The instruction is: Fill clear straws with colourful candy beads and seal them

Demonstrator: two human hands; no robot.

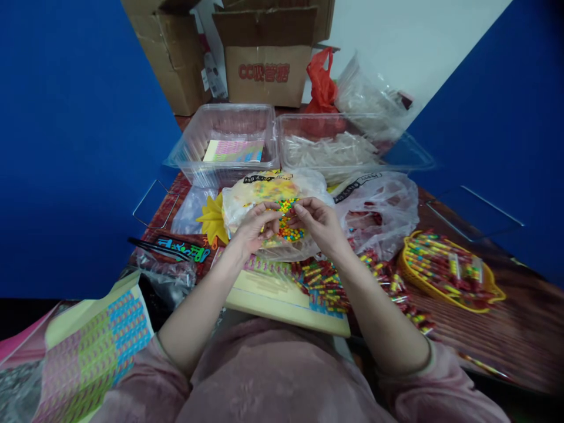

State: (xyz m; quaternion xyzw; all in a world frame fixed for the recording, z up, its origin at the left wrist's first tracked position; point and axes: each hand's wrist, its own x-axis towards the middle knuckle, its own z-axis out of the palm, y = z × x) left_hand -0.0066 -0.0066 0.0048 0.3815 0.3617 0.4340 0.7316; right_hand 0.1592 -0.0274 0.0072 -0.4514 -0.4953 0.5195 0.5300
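A white plastic bag (pixel 238 202) lies open at the middle of the table, with small colourful candies (pixel 291 233) showing in it. Over the candies, my left hand (pixel 259 226) has its thumb and fingers pinched; something small may be between them, too small to name. Close by on the right, my right hand (pixel 315 220) is also pinched, its fingertips near the left ones, on something I cannot make out. Below the hands lie many filled candy tubes (pixel 324 285) and a sheet of printed labels (pixel 268 294).
Behind stand two clear plastic bins, one with a label sheet (pixel 235 151), one with empty tubes (pixel 330 151). A yellow basket (pixel 408 270) of filled tubes sits right. Another plastic bag (pixel 396 202) lies beside the candies. Cardboard boxes (pixel 268 73) are at the back.
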